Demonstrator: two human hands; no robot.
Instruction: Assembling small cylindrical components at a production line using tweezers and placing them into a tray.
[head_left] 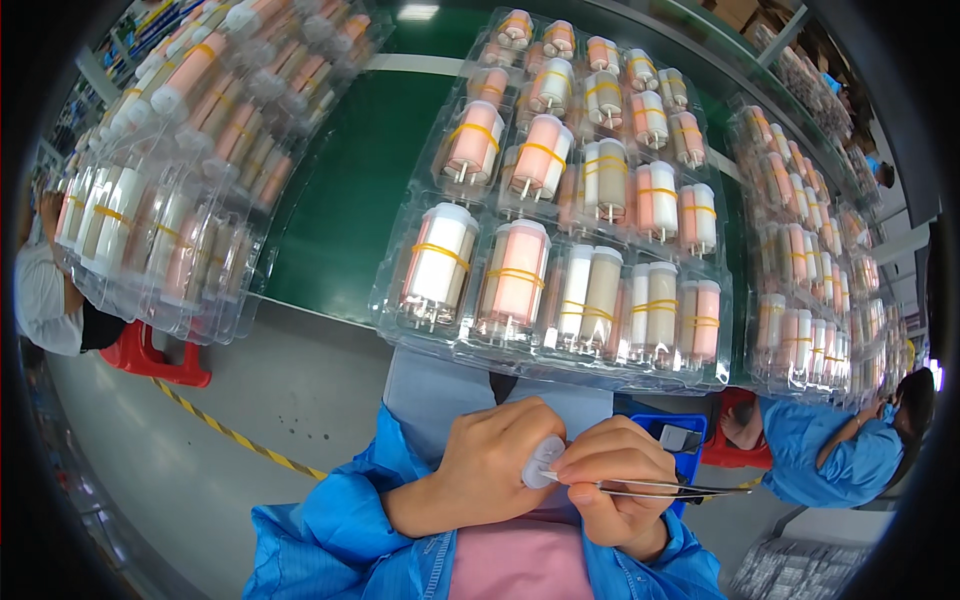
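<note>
Left hand: curled snugly around a pale round cap, its flat end facing the other hand; whatever sits behind it is lost inside the fist.
Right hand: pinching metal tweezers between thumb and fingers; from here I can't tell whether their tips touch the cap.
Cap's place: between the two hands, over the lap, just off the near edge of the green table.
Middle trays: clear plastic, filled with pink, white and grey bundles in yellow bands; glare blurs their lower ends.
Left stack: jumbled, some bundles covering others.
Blue bin: partly hidden behind the right hand.
Neighbours: a person in blue at right; a person in white at left, cut off by the dark rim.
Print: any on the bundles is too small to read.
</note>
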